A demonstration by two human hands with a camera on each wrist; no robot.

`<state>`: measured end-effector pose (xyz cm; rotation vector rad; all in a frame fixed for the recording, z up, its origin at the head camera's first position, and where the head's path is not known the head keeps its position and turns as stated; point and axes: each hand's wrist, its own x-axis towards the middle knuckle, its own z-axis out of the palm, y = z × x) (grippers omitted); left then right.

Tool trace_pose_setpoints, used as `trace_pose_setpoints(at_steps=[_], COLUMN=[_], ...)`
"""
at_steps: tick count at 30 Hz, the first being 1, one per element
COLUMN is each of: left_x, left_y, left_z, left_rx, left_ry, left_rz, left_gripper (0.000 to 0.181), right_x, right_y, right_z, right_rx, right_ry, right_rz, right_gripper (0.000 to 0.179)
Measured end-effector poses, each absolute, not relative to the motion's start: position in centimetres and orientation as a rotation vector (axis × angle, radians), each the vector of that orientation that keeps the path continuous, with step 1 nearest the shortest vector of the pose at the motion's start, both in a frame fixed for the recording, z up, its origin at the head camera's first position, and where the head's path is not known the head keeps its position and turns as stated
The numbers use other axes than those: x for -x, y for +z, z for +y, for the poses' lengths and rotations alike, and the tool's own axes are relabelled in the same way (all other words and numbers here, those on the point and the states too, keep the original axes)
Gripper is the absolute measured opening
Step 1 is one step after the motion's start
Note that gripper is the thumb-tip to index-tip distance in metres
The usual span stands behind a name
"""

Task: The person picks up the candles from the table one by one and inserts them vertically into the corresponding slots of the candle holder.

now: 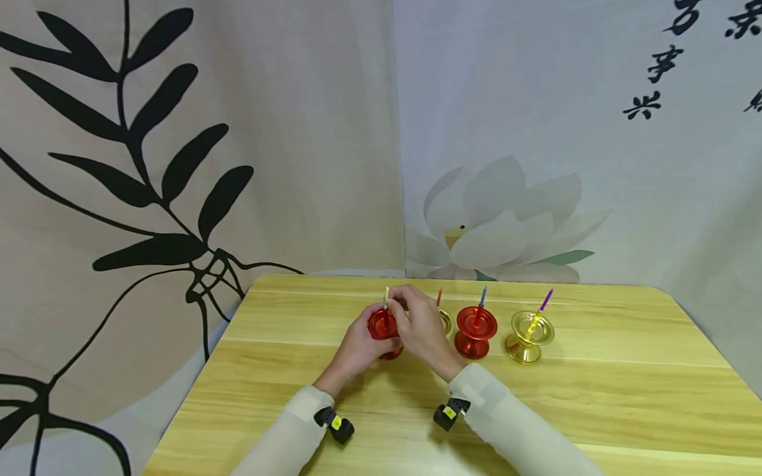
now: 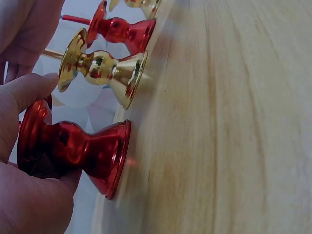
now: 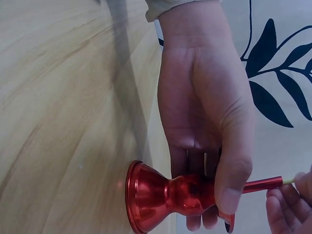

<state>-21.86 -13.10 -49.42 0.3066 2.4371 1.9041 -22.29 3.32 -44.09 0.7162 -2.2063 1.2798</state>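
A red metal candle holder (image 1: 381,324), flared at its foot, stands upright on the table in the grip of my left hand (image 1: 357,347). In the right wrist view, the left thumb (image 3: 229,195) lies along the holder's dish, with fingers behind its stem. Out of the dish rises a red tube (image 3: 263,184) with a thin pale yellow candle (image 3: 288,181) in its end. My right hand (image 1: 424,325) pinches this candle between thumb and fingertips. Beside the right hand, a gold candle holder (image 2: 102,68) is partly hidden in the head view.
Right of the hands stand a red candle holder (image 1: 476,324) with a blue candle (image 1: 483,295) and a gold candle holder (image 1: 530,334) with a purple candle (image 1: 546,299). The wooden table (image 1: 607,396) ends at a printed curtain (image 1: 309,132) behind.
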Motion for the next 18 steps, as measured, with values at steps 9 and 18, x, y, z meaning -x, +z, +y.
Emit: trace_pose_setpoints(at_steps=[9,18], left_x=[21.72,21.64], left_y=[-49.33,-49.28], left_z=[-13.19,-13.21], left_rx=[-0.324,-0.33], left_ry=[1.903,1.901], left_rz=[2.434,2.428], left_gripper=[0.081,0.08], right_x=[22.38,22.34], right_y=[-44.21,-44.16], right_z=[3.24,3.27], right_rx=[-0.715,-0.717], right_ry=[1.278,1.295], right_rz=[-2.208,-2.222], right_gripper=[0.006,0.006])
